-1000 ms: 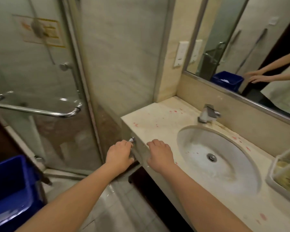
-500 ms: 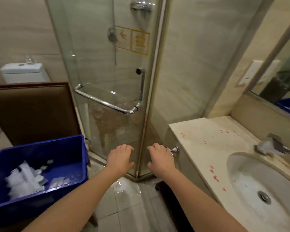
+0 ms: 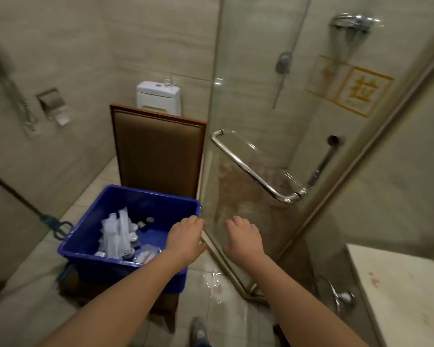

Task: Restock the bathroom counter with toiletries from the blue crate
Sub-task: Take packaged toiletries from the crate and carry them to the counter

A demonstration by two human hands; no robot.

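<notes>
Toiletries (image 3: 122, 236) wait in the crate (image 3: 145, 204) just left of our left hand (image 3: 186, 241), both it and our right hand (image 3: 243, 240) loosely curled and empty, poised to reach in.

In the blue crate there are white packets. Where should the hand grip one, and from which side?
From above, I think: the crate is open on top and its walls block the sides. The white packets are long and thin and lean in a pile, so pinching one across its narrow width near the upper end seems best. The left hand, empty, is already over the right rim.
</notes>
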